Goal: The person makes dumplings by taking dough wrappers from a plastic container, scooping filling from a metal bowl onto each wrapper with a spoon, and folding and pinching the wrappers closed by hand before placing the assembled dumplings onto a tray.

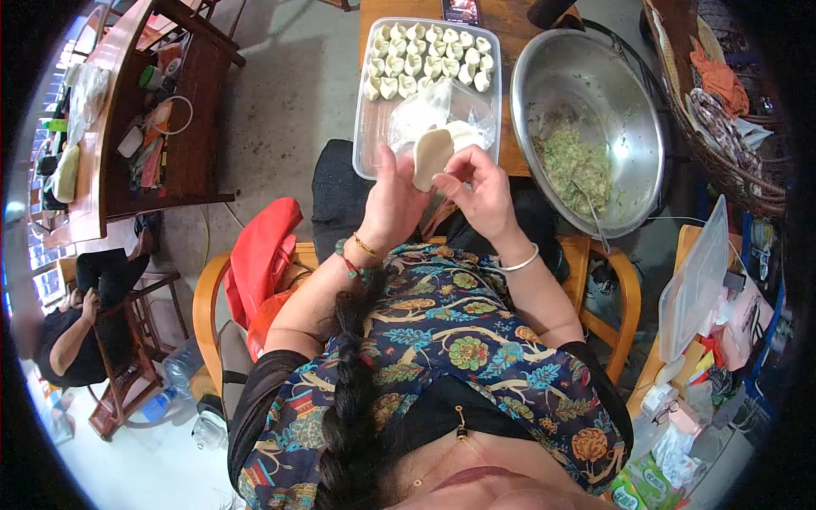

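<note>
A flat, pale round wrapper (433,158) is held up between my two hands, above the near edge of the clear plastic tray (360,127). My left hand (393,197) supports its left side, with the thumb pointing up. At its lower right edge, my right hand (478,183) pinches with thumb and index finger. Several rows of folded dumplings (432,59) fill the far part of the tray. Behind the wrapper, a clear plastic bag (425,110) with more pale wrappers lies in the tray's near part.
A large steel bowl (633,110) with green filling (571,161) and a spoon handle (597,223) stands to the right. A phone (461,10) lies beyond the tray. Another person (81,331) sits at the left. A plastic lid (693,289) leans at the right.
</note>
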The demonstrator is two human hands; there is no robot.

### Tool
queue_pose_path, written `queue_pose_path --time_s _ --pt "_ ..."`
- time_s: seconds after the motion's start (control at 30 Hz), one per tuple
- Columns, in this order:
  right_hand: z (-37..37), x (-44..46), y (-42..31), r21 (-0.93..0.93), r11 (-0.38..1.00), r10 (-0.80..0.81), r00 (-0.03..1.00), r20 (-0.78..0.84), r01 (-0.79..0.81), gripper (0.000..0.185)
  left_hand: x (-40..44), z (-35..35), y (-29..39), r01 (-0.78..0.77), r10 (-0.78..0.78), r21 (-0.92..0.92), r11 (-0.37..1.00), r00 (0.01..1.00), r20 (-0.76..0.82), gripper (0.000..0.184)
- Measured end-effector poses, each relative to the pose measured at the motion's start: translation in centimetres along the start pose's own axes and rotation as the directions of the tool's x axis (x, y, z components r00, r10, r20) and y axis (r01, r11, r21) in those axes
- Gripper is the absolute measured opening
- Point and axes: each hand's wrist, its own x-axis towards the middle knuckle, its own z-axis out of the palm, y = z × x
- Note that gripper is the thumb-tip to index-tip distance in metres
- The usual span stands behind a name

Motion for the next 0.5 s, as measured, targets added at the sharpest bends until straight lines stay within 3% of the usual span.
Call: queue_pose_path --time_s 0.03,0.1,0.2,0.3,0.37,0.5 --pt "-0.2 0.2 -0.3 0.075 0.988 0.132 0.990 0.048 -0.135 0.032 -0.3 0.3 -0.1 0.004 -0.004 0.001 1.000 1.000 0.003 0.090" --pt "-0.2 0.4 -0.4 0.062 0.994 0.085 0.996 0.026 -0.086 0.034 -0.9 1.0 -0.2 -0.005 -0.002 0.098 0.995 0.998 0.071 0.090" --pt "-0.3 0.6 -0.7 -0.002 0.984 0.179 0.972 0.150 -0.181 0.022 -1.0 1.3 -0.6 -0.023 0.010 0.086 0.996 0.988 0.151 0.092" --pt "-0.1 0.4 -0.2 0.071 0.980 0.175 0.973 0.149 -0.187 0.019 -1.1 1.2 -0.6 -0.029 0.015 0.076 0.997 0.982 0.187 0.093" --pt "-0.1 0.2 0.1 0.231 0.949 0.183 0.972 0.150 -0.214 0.018 -1.1 1.3 -0.5 -0.031 0.014 0.083 0.996 0.980 0.200 0.094" --pt "-0.4 0.4 0.1 0.271 0.937 0.177 0.967 0.181 -0.222 0.018 -1.1 1.2 -0.6 -0.022 0.006 0.082 0.996 0.982 0.190 0.096"
